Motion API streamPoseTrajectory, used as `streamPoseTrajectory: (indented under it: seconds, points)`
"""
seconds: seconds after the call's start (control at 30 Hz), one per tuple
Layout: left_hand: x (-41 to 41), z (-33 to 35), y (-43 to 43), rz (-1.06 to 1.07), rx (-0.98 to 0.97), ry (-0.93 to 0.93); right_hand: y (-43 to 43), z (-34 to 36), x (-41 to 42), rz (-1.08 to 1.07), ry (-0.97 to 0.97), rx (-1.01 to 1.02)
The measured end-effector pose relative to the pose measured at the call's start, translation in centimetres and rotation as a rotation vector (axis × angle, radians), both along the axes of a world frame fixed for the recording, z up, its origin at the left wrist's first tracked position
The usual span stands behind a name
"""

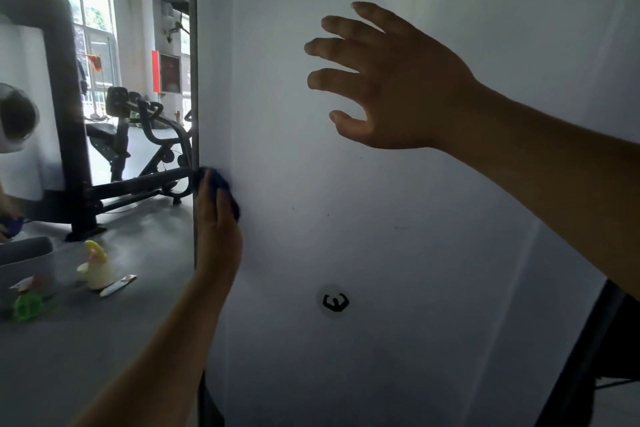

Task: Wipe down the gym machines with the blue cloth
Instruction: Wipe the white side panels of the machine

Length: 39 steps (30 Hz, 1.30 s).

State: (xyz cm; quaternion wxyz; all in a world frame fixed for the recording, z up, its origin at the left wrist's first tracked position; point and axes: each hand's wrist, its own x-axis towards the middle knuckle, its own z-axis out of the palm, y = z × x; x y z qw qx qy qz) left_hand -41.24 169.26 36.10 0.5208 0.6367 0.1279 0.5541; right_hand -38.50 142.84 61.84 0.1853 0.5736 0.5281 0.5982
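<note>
A white machine panel (398,236) fills most of the view, with a small round logo (333,301) low in the middle. My left hand (216,232) grips the blue cloth (225,189) and presses it against the panel's left edge, by a grey metal strip (193,62). Only a dark blue bulge of the cloth shows above and beside the fingers. My right hand (391,80) hovers in front of the upper panel with fingers spread and slightly bent, holding nothing.
To the left, a black machine frame (65,97) and an exercise bike (152,135) stand on the grey floor. Spray bottles, yellow (94,265) and green (27,305), a grey bin (24,260) and a tube (117,285) sit at lower left. Another person's hand with a blue cloth (10,224) is at the far left edge.
</note>
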Motion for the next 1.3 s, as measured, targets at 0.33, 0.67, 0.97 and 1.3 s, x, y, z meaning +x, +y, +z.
streamPoseTrajectory:
  seconds: [0.33, 0.67, 0.97, 1.3]
  points:
    - [-2.2, 5.7, -13.1, -0.053, 0.686, 0.063, -1.3, -0.6, -1.5, 0.164, 0.321, -0.038]
    - [0.4, 8.9, -22.1, -0.045, 0.970, -0.171, -11.7, -9.2, -1.7, 0.105, 0.667, 0.217]
    - [1.5, 9.4, -24.4, 0.043, 1.063, -0.312, -14.1, -11.1, 1.0, 0.022, 0.519, 0.313]
    - [-0.2, 9.2, -17.7, 0.281, 1.303, -0.028, -14.0, -13.8, 1.8, 0.141, 0.419, 0.206]
